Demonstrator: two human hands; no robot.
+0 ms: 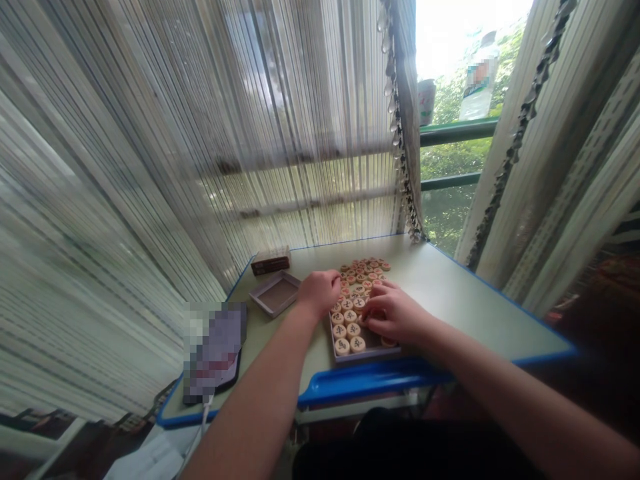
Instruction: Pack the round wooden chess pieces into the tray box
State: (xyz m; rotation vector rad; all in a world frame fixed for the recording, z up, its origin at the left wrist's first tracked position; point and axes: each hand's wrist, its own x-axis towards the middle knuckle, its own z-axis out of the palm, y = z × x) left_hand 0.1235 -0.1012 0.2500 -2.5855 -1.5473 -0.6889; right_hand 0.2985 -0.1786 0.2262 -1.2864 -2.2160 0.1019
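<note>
A shallow box (367,355) near the table's front edge holds several round wooden chess discs (349,331) laid flat in rows. More loose discs (364,270) lie on the table just behind it. My left hand (320,292) rests at the box's back left corner, its fingers curled over discs. My right hand (393,312) lies over the right side of the box, fingers bent and pinched on a disc. What each hand grips is partly hidden.
A shallow lid (276,293) and a brown box (271,261) sit at the table's back left. A phone (214,353) with a cable lies at the front left. The table (465,293) has a blue rim, with curtains (200,133) and a window behind.
</note>
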